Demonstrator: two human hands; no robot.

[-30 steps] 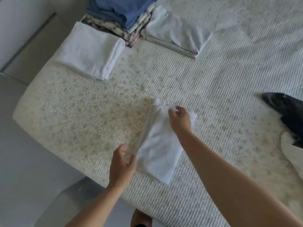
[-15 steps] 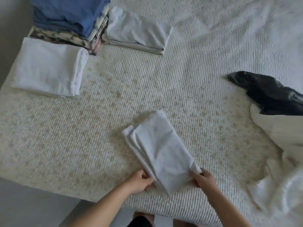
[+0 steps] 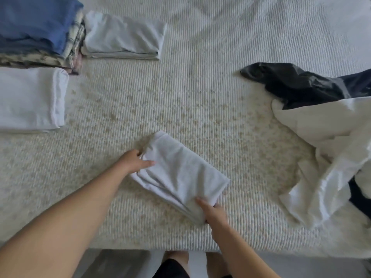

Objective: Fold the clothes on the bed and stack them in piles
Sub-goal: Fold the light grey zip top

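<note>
Fingers of my left hand [image 3: 134,161] pinched the far end of the folded white cloth [image 3: 180,175], thumb on top. My right hand [image 3: 210,210] gripped the near corner. The cloth lay on the bed [image 3: 200,109] near me, well apart from the piles. It felt soft and floppy. If I lifted it too fast, I thought the loose layers could slide open. The bedcover looked bumpy, with little ridges.

Pale floor [image 3: 301,265] below bed edge [image 3: 120,240]
</note>
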